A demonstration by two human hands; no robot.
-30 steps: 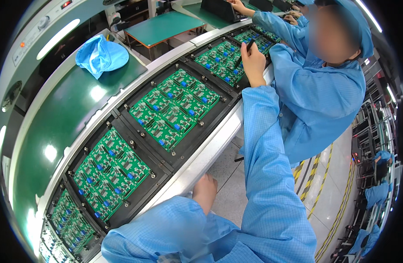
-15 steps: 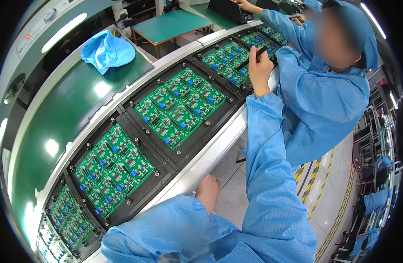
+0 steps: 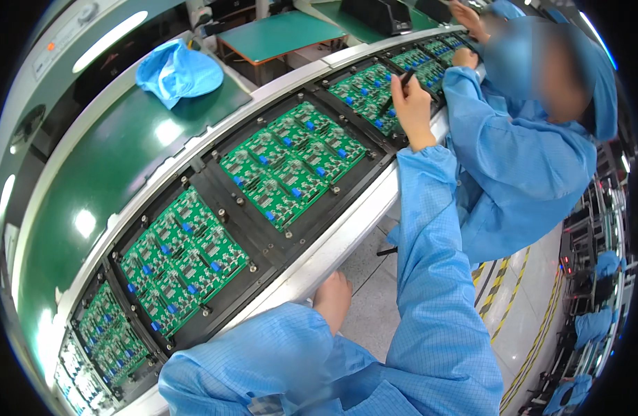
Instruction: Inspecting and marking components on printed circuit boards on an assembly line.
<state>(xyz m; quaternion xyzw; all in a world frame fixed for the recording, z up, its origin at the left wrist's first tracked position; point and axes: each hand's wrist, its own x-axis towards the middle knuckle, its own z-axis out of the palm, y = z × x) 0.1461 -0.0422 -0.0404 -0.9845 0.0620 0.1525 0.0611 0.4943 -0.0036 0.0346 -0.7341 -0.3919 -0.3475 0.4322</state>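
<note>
You're not looking at any pkgs or screens here. Only sign-type things: a pale strip label is sitting on the green machine housing at your far upper left, w/ a small orange dot by it; print too small to make out. Yellow-black hazard stripe floor markings are running diagonally along the grey floor at your lower right, beside the blue sleeve. Small red indicator lights are glowing on the dark rack at far right.
</note>
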